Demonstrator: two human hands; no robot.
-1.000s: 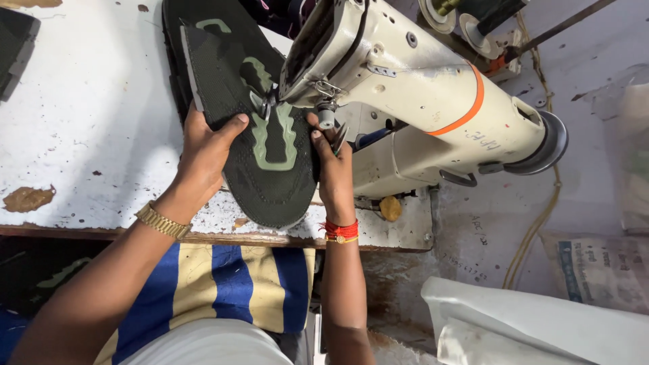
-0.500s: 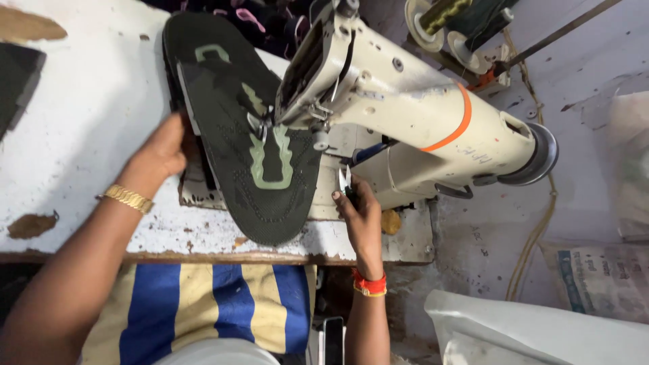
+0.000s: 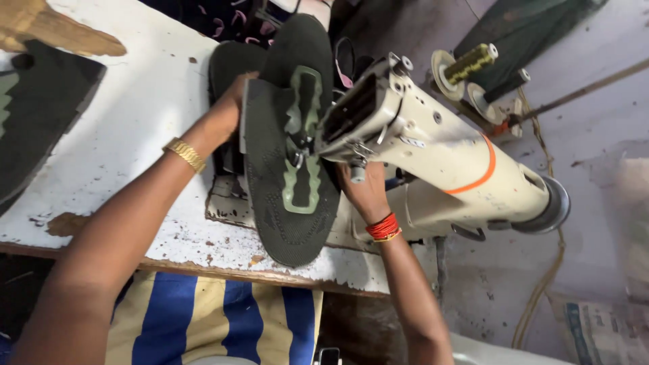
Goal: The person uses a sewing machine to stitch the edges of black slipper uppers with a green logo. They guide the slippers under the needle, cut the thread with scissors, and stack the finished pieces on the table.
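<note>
Item, stitching step: we are pressing the dark shoe sole point(image 3: 284, 189) flat on the table point(image 3: 135, 135) under the sewing machine point(image 3: 433, 149), left hand point(image 3: 226, 118) gripping its edge, right hand point(image 3: 365, 192) open beside it, steady feeding needed.

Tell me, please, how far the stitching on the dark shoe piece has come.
Done: the green trim lies in place on the dark shoe piece. In hand: the piece sits under the sewing machine head, left hand and right hand steadying it. The seam itself is too small to judge.
</note>
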